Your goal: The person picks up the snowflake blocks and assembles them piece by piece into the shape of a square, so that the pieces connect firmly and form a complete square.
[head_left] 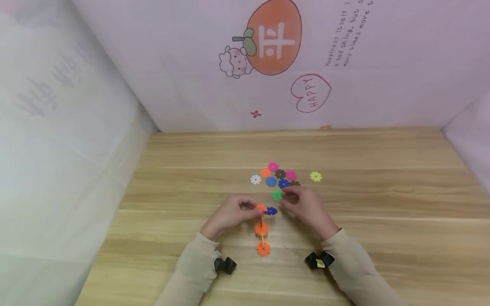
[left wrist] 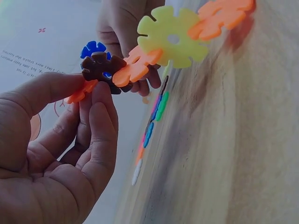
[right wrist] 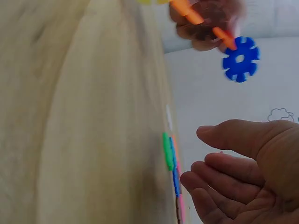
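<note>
My left hand (head_left: pixel 235 212) pinches an orange notched plastic disc (left wrist: pixel 81 92) at the upper end of a chain of interlocking discs. A dark blue disc (right wrist: pixel 250 49) juts out from that end. Down the chain come a brown disc (left wrist: pixel 93 70), another orange disc (left wrist: pixel 133 70), a yellow disc (left wrist: pixel 194 49) and a last orange disc (head_left: pixel 263 250). My right hand (head_left: pixel 310 210) has its fingers loosely spread, with nothing between them in the right wrist view. It is nearest to a green disc (head_left: pixel 276 195), which lies at the front of a group of loose discs.
Behind the hands on the wooden table (head_left: pixel 383 170) lie loose discs: white (head_left: pixel 253 182), light blue (head_left: pixel 269 184), pink (head_left: pixel 274 165), brown (head_left: pixel 278 176) and others. A yellow-green disc (head_left: pixel 314 178) lies apart to the right. A printed cloth (head_left: pixel 191 85) hangs behind the table.
</note>
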`<state>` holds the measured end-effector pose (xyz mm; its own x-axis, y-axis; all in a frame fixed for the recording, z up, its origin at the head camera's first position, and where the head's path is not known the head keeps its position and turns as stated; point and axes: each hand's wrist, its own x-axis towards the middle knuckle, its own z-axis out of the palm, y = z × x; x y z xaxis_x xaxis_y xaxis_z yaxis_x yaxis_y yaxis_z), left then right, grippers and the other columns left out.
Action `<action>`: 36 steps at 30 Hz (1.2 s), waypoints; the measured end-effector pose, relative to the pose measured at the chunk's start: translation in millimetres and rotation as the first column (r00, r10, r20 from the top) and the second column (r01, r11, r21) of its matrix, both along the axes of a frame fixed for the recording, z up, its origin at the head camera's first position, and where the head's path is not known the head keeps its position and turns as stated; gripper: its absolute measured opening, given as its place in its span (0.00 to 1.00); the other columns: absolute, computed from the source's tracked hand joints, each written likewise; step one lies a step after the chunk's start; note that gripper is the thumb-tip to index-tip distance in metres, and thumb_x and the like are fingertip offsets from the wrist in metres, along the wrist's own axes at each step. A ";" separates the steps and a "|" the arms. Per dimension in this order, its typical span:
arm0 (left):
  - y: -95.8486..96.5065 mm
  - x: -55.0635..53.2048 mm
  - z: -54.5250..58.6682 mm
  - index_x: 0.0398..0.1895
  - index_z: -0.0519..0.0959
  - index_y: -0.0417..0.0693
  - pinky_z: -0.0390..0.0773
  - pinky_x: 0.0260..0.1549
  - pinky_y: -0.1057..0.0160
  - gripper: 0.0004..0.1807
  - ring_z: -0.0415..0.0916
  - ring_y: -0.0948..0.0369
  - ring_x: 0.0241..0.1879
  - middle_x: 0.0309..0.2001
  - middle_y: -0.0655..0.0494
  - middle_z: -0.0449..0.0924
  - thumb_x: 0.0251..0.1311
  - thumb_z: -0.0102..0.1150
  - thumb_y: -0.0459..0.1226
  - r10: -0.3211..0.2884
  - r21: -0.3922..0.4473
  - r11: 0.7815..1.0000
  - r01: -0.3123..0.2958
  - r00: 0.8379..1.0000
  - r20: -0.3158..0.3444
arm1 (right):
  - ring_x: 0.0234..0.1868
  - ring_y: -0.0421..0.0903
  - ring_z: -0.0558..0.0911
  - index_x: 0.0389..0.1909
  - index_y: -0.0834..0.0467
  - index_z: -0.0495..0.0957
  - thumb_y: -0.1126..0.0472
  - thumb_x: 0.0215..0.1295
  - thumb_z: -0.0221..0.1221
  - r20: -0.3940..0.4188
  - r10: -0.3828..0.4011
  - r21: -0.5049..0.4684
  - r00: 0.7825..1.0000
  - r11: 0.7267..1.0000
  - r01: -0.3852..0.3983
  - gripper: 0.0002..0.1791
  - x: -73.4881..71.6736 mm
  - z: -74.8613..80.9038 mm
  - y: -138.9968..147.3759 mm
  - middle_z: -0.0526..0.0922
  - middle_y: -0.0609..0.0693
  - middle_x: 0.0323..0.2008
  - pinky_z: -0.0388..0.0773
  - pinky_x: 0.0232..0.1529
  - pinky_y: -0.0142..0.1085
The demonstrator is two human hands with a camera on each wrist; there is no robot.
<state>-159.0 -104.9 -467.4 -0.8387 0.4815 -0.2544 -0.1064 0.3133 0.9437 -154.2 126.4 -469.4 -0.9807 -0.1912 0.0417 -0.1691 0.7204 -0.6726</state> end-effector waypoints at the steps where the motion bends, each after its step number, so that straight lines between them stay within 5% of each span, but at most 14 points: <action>1: -0.3 -0.1 -0.3 0.36 0.83 0.47 0.78 0.38 0.64 0.08 0.82 0.58 0.34 0.34 0.53 0.86 0.53 0.66 0.39 0.001 0.001 1.000 -0.001 1.000 0.001 | 0.45 0.52 0.81 0.48 0.61 0.79 0.57 0.54 0.66 -0.001 0.000 0.015 1.000 1.000 0.000 0.21 -0.8 -0.8 -1.2 0.83 0.56 0.46 0.78 0.47 0.46; 28: -2.4 -2.2 -0.7 0.34 0.82 0.48 0.78 0.36 0.61 0.09 0.81 0.57 0.34 0.33 0.56 0.84 0.52 0.67 0.41 0.021 -0.026 0.999 -0.020 0.999 0.037 | 0.38 0.48 0.80 0.45 0.62 0.80 0.65 0.49 0.68 -0.073 0.010 0.158 0.997 0.987 0.001 0.19 -14.8 -11.0 -17.8 0.83 0.56 0.40 0.80 0.41 0.42; 36: -1.2 -2.0 -1.2 0.35 0.82 0.46 0.79 0.37 0.60 0.07 0.81 0.58 0.34 0.33 0.55 0.84 0.54 0.65 0.38 -0.011 0.012 1.000 0.010 1.000 0.012 | 0.35 0.46 0.77 0.46 0.61 0.79 0.64 0.50 0.68 -0.013 0.024 0.114 1.000 0.993 -0.023 0.20 -14.7 -10.9 -8.2 0.79 0.53 0.37 0.79 0.36 0.38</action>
